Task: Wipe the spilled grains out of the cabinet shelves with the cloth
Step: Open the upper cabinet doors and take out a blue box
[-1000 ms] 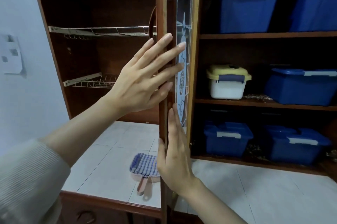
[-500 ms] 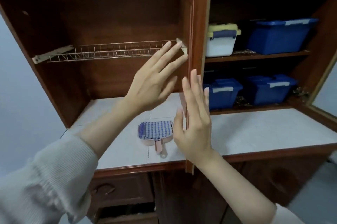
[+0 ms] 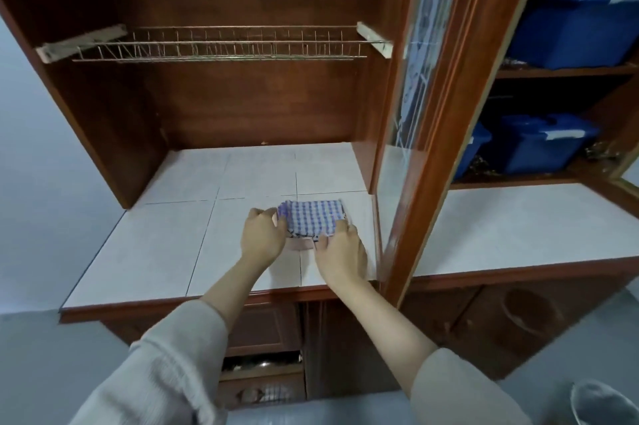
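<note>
A folded blue-and-white checked cloth (image 3: 313, 217) with a pink edge lies on the white tiled counter (image 3: 166, 238). My left hand (image 3: 263, 236) grips its left edge with curled fingers. My right hand (image 3: 342, 253) pinches its near right corner. Spilled grains (image 3: 482, 165) lie on the bottom shelf of the right cabinet section, around the blue bins. More grains (image 3: 511, 62) sit on the shelf above.
The glass cabinet door (image 3: 420, 106) stands open just right of my hands. Blue lidded bins (image 3: 539, 144) fill the right shelves. A wire dish rack (image 3: 221, 44) spans the left section overhead. A metal bowl (image 3: 601, 404) sits at the bottom right.
Both hands have left the cabinet door and dropped to the counter, where they now take hold of the cloth. The view has tilted downward.
</note>
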{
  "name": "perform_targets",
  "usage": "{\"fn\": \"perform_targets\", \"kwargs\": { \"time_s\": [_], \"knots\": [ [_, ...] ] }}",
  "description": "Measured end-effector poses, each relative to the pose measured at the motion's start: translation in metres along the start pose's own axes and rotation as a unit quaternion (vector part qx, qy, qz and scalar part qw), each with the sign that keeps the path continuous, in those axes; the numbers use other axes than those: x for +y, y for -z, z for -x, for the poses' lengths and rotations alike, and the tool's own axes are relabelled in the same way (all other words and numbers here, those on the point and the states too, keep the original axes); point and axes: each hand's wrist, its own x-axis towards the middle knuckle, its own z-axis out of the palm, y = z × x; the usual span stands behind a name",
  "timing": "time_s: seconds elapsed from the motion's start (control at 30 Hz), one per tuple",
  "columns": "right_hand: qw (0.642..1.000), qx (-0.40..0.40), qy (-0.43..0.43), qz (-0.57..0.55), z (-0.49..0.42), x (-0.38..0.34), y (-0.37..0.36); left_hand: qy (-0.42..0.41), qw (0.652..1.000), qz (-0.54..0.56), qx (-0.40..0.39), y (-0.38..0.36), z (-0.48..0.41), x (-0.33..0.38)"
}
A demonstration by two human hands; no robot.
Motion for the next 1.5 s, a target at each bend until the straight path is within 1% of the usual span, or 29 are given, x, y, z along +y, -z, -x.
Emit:
{"fn": "perform_targets", "kwargs": {
  "time_s": [0.13, 0.23, 0.37, 0.5, 0.6, 0.77, 0.9, 0.97, 1.1, 1.2, 1.3, 1.37, 1.5],
  "knots": [
    [0.998, -0.018, -0.058, 0.021, -0.022, 0.008, -0.025, 0.072, 0.997, 0.020, -0.023, -0.015, -0.011, -0.018],
    [0.995, 0.001, -0.101, 0.015, -0.038, 0.013, -0.036, 0.096, 0.994, 0.027, -0.044, -0.026, -0.022, -0.030],
    [0.988, 0.042, -0.147, -0.025, -0.056, 0.015, -0.047, 0.104, 0.990, 0.052, -0.082, -0.038, -0.032, -0.032],
    [0.979, 0.059, -0.186, -0.057, -0.071, 0.018, -0.048, 0.114, 0.986, 0.083, -0.090, -0.044, -0.039, -0.030],
    [0.972, 0.055, -0.214, -0.080, -0.081, 0.019, -0.053, 0.140, 0.980, 0.099, -0.096, -0.047, -0.048, -0.030],
    [0.965, 0.024, -0.243, -0.094, -0.090, 0.019, -0.054, 0.146, 0.982, 0.075, -0.093, -0.043, -0.053, -0.033],
    [0.966, 0.008, -0.245, -0.087, -0.087, 0.016, -0.052, 0.150, 0.980, 0.048, -0.118, -0.030, -0.049, -0.040],
    [0.968, -0.013, -0.235, -0.085, -0.081, 0.014, -0.052, 0.151, 0.980, 0.039, -0.126, -0.023, -0.044, -0.045],
    [0.975, -0.052, -0.202, -0.079, -0.059, 0.014, -0.047, 0.170, 0.976, 0.055, -0.126, -0.014, -0.029, -0.053],
    [0.978, -0.049, -0.189, -0.075, -0.039, 0.016, -0.043, 0.184, 0.974, 0.070, -0.114, -0.007, -0.010, -0.053],
    [0.981, -0.045, -0.170, -0.080, -0.020, 0.018, -0.038, 0.196, 0.969, 0.068, -0.136, -0.001, 0.013, -0.051],
    [0.982, -0.049, -0.160, -0.083, -0.005, 0.021, -0.033, 0.204, 0.965, 0.087, -0.141, 0.003, 0.027, -0.051],
    [0.985, -0.055, -0.139, -0.089, 0.023, 0.029, -0.021, 0.191, 0.971, 0.098, -0.106, 0.012, 0.058, -0.047]
  ]
}}
